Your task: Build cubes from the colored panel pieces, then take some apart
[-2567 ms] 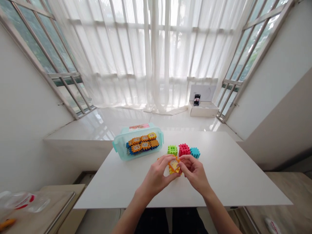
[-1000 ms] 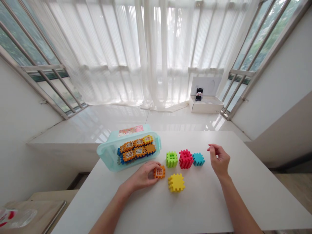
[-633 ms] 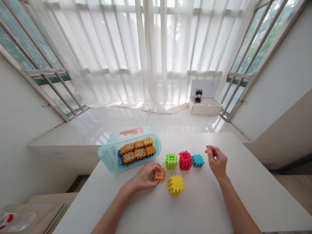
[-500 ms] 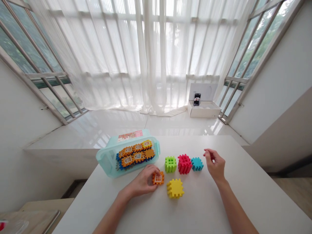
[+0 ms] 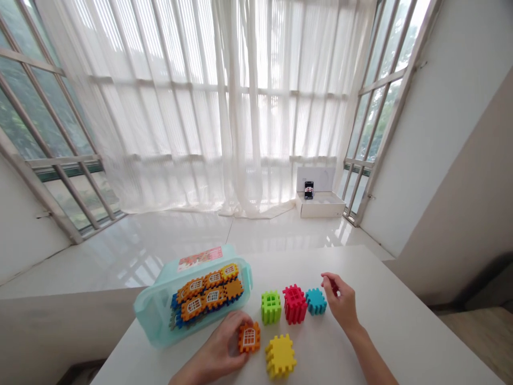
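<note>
My left hand [image 5: 229,342] is closed around an orange building block with a white window grid [image 5: 249,338], thumb at its near side and fingers at its far side. To its right stands a yellow block [image 5: 281,355] with toothed edges. Farther back are a lime green window block [image 5: 271,307], a taller red window block [image 5: 295,303] and a low blue block [image 5: 316,301], the red one between the other two. My right hand [image 5: 340,300] hovers just right of the blue block, its fingers curled with nothing visible in them.
A translucent teal bin [image 5: 154,323] lies on its side on the white table [image 5: 340,358], with several orange, yellow and blue toothed pieces in it. Behind, an open white box [image 5: 320,208] with a phone [image 5: 309,190] sits on the ledge before the curtains.
The camera view has tilted upward and turned slightly right, so everything sits lower and farther left. My left hand keeps the orange block; my right hand stays beside the blue block.
</note>
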The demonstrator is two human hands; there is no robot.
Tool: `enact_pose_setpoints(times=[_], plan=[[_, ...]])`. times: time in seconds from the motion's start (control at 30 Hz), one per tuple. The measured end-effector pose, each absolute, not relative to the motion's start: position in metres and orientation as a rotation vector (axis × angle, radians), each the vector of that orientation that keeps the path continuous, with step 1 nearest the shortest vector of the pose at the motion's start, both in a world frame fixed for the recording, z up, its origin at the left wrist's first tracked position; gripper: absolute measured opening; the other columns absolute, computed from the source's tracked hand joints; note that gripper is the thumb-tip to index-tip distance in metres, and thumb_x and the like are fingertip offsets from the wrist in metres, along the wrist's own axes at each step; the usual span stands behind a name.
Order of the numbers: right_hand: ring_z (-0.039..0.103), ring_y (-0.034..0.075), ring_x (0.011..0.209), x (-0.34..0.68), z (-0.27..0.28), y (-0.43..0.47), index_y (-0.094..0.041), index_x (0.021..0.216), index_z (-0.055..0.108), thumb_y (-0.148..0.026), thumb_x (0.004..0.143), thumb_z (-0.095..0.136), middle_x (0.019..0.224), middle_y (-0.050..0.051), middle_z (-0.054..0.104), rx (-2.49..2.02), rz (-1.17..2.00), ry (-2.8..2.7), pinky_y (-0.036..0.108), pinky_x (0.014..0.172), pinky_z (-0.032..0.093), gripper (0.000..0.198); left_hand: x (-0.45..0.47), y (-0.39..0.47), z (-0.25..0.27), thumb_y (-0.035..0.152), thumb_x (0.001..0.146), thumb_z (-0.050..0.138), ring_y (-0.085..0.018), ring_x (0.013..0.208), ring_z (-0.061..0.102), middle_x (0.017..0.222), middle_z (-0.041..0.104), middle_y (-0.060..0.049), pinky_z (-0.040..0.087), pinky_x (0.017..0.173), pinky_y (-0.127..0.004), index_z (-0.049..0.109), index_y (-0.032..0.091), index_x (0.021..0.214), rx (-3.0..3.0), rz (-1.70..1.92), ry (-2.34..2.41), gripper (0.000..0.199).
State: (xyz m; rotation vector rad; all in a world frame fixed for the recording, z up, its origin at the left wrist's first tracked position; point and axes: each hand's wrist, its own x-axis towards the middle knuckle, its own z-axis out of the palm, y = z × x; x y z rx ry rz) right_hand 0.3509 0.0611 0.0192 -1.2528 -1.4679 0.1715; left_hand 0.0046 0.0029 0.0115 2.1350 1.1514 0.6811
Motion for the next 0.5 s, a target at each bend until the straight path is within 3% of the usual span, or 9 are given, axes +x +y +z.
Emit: enact_pose_setpoints(times=[0.17,0.5], plan=[[0.055,0.013,0.051,0.35,0.018,0.061,-0.018,0.092,0.068,-0.036,0.093,0.052,0.066,0.001,0.066,-1.245,0.169,-1.484,0.025,0.05,0.047,0.024,0.002,0.005,0.006,0.01,0.064,0.064,-0.027,0.113,0.054,0.117,0.059,-0.004,0.043,0.102,-0.037,0.051,0.028,0.115,2.127,0.672,1.169,0.055],[0.055,0.014,0.052,0.347,0.019,0.058,-0.018,0.091,0.069,-0.038,0.092,0.051,0.068,0.002,0.067,-1.265,0.159,-1.501,0.026,0.053,0.048,0.026,0.007,0.002,0.021,0.014,0.069,0.062,-0.023,0.103,0.056,0.107,0.062,-0.004,0.046,0.095,-0.034,0.056,0.024,0.105,2.149,0.672,1.136,0.038]])
